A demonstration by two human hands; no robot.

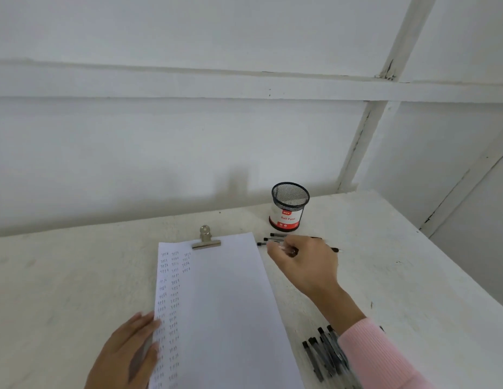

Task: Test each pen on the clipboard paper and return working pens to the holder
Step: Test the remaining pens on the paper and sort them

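Note:
White paper point(227, 304) lies clipped under a metal clip point(206, 241), with columns of small test scribbles down its left side. My left hand point(126, 352) rests flat on the paper's left edge. My right hand point(303, 262) is to the right of the paper's top corner, its fingers closed on a black pen point(336, 249) whose tip sticks out to the right. Three black pens point(272, 239) lie just beyond the fingers. The black mesh holder point(289, 206) stands behind them with no pens showing above its rim.
A pile of several black pens point(323, 352) lies at the lower right, partly hidden by my pink sleeve point(379, 357). The white table point(62, 276) meets white walls at the back and on the right.

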